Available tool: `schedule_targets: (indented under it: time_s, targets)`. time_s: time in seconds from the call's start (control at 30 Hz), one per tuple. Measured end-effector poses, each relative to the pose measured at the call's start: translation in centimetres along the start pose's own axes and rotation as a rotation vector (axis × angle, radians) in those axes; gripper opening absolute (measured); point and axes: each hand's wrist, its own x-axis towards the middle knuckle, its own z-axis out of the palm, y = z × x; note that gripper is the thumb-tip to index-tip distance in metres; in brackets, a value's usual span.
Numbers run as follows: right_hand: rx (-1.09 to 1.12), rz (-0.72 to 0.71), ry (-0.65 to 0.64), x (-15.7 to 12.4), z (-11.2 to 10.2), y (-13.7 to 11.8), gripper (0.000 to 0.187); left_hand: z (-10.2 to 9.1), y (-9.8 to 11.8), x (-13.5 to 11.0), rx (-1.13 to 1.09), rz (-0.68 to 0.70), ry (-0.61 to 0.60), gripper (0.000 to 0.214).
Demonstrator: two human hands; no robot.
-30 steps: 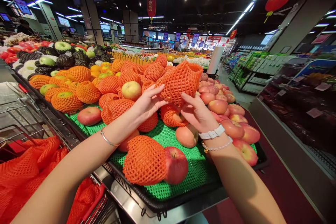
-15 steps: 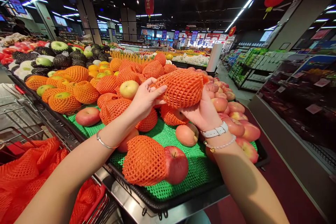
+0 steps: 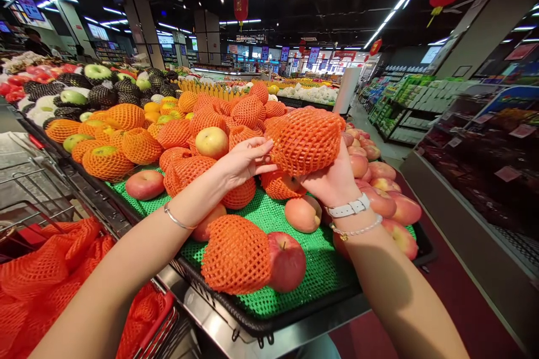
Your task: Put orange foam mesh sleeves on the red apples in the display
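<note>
I have the right hand (image 3: 332, 174) cupped under an orange foam-netted fruit (image 3: 305, 142), gripping it; the left hand (image 3: 246, 162) is open, fingertips at the netting, above the green mesh mat (image 3: 320, 275).

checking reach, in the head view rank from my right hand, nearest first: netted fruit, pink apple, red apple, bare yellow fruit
1. Netted fruit: resting on the right hand
2. Pink apple: just below, on the green mat
3. Red apple: front of the mat
4. Bare yellow fruit: past the left hand
</note>
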Motion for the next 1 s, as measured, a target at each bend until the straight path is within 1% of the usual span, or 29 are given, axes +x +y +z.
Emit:
schedule_targets:
  time_s: [0.13,0.2,0.27,0.33,0.47,0.53,0.6,0.67,0.7,0.77,0.83,0.87,0.93,0.97,1.0]
  targets:
    - [-0.06,-0.036,-0.008,-0.1,0.2,0.2,0.055,-0.3,0.8,-0.4,-0.069,0.019,-0.117,0.012]
    - [-0.071,-0.027,0.015,-0.3,0.4,0.2,0.055,-0.4,1.2,-0.4,-0.126,0.015,-0.14,0.003]
    - [-0.069,-0.011,0.022,-0.6,0.7,0.3,0.055,-0.4,1.1,-0.2,-0.142,-0.002,-0.117,0.014]
    - [-0.073,-0.013,0.002,-1.1,1.2,0.4,0.054,-0.3,0.6,0.1,-0.125,0.009,-0.06,0.021]
    - [-0.068,-0.026,-0.022,-1.7,2.1,0.8,0.053,0.0,-0.6,0.5,-0.095,0.073,0.054,0.01]
    - [-0.05,-0.036,-0.002,-1.8,2.3,0.8,0.054,0.1,-0.9,0.5,-0.043,0.105,0.08,0.007]
    - [-0.021,-0.1,0.025,-1.9,2.4,0.7,0.051,0.1,-1.0,0.5,0.046,0.166,0.084,0.008]
    - [0.006,-0.167,0.041,-2.0,2.5,0.5,0.046,-0.1,-1.2,0.6,0.15,0.251,0.089,0.016]
    - [0.012,-0.175,0.043,-2.0,2.6,0.4,0.044,-0.3,-1.3,0.7,0.208,0.298,0.105,0.021]
    - [0.017,-0.132,0.05,-2.0,2.6,0.3,0.042,-0.7,-1.5,0.9,0.342,0.395,0.162,0.031]
    - [0.012,-0.074,0.067,-1.8,2.6,0.5,0.043,-1.1,-1.4,0.8,0.506,0.558,0.203,0.05]
    - [0.005,-0.06,0.078,-1.7,2.5,0.5,0.043,-1.1,-1.3,0.7,0.608,0.669,0.189,0.062]
    - [-0.018,-0.053,0.085,-1.6,2.3,0.7,0.045,-1.0,-0.9,0.1,0.86,0.911,0.09,0.086]
    - [-0.027,-0.054,0.077,-1.5,2.2,0.7,0.046,-0.9,-0.7,-0.3,0.996,1.008,0.026,0.093]
    - [-0.031,-0.057,0.064,-1.5,2.2,0.7,0.047,-0.7,-0.6,-0.6,1.12,1.068,-0.034,0.097]
